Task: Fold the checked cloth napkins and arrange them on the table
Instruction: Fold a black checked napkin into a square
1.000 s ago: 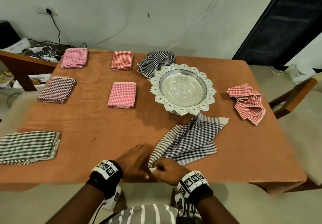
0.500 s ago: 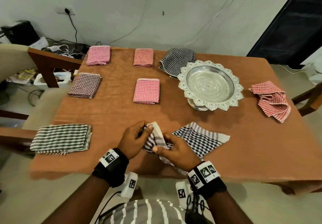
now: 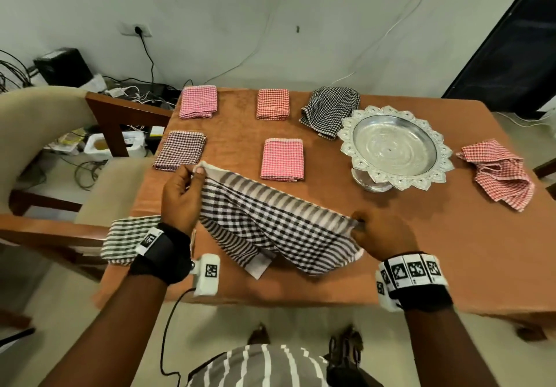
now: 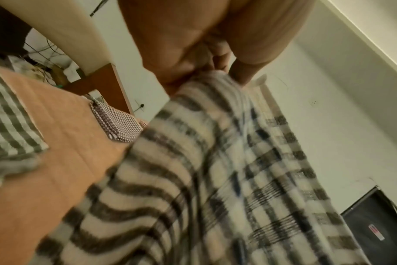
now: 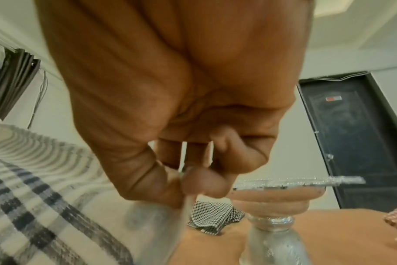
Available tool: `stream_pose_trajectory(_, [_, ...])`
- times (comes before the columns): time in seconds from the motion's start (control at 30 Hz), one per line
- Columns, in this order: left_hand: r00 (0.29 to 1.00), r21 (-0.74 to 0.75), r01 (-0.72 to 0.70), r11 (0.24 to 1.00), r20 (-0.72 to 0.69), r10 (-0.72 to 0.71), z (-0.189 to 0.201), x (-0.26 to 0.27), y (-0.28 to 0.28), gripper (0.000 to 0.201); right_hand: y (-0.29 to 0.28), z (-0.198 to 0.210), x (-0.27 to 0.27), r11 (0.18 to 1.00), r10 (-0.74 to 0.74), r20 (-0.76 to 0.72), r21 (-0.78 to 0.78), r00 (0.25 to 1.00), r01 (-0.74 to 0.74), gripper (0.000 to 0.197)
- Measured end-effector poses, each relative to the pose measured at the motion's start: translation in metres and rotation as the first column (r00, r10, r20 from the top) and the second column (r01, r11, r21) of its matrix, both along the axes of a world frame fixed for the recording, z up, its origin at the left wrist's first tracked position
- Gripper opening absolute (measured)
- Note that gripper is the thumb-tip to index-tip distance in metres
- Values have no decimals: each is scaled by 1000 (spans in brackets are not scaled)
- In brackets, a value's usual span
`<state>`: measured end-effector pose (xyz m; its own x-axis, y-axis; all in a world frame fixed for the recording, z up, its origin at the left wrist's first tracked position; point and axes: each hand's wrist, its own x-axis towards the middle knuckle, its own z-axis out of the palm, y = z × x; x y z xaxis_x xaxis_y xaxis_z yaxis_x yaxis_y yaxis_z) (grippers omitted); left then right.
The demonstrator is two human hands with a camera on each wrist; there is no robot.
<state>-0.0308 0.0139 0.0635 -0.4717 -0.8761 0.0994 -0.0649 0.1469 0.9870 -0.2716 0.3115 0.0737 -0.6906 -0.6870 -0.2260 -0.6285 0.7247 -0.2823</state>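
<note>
A black-and-white checked napkin (image 3: 270,224) (image 4: 227,179) (image 5: 34,197) hangs stretched above the near part of the brown table (image 3: 436,251). My left hand (image 3: 183,194) (image 4: 204,59) pinches its upper left corner and my right hand (image 3: 379,233) (image 5: 193,179) pinches the right corner. The lower part droops onto the table. Several folded napkins lie at the left and back: pink (image 3: 198,101), orange-red (image 3: 273,104), dark maroon (image 3: 180,150), pink (image 3: 282,159), and a green-striped one (image 3: 126,239) partly behind my left wrist.
A silver pedestal tray (image 3: 394,152) stands at the right of centre. An unfolded black checked napkin (image 3: 329,110) lies behind it and a crumpled red one (image 3: 499,173) at the far right. Chairs stand at the left (image 3: 54,158); cables lie on the floor.
Both hands have lifted the black-and-white napkin off the table and pulled apart, spreading it wide between them. The head view has shifted left.
</note>
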Motion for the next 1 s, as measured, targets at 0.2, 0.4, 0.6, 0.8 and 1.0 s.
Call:
stream_pose_trajectory(0.2, [909, -274, -60, 960, 382, 166, 5, 5, -51, 26, -39, 11, -26, 998, -50, -134, -54, 990, 44, 21])
stream_pose_trajectory(0.4, [978, -66, -178, 982, -124, 169, 57, -4, -93, 32, -88, 65, -36, 461, -223, 114, -863, 968, 208, 20])
stream_pose_trajectory(0.6, [831, -142, -207, 968, -548, 97, 109, -3, -58, 11, -83, 88, -12, 19, -147, 61, -998, 987, 64, 34])
stream_pose_trajectory(0.8, [992, -253, -112, 961, -83, 94, 7, 53, -39, 10, -35, 3, 3, 303, -38, 48, -951, 998, 57, 31])
stream_pose_trajectory(1.0, [954, -60, 166, 984, 263, -145, -97, 102, 2, 21, 30, -101, 15, 802, -2, 109, -593, 994, 66, 46])
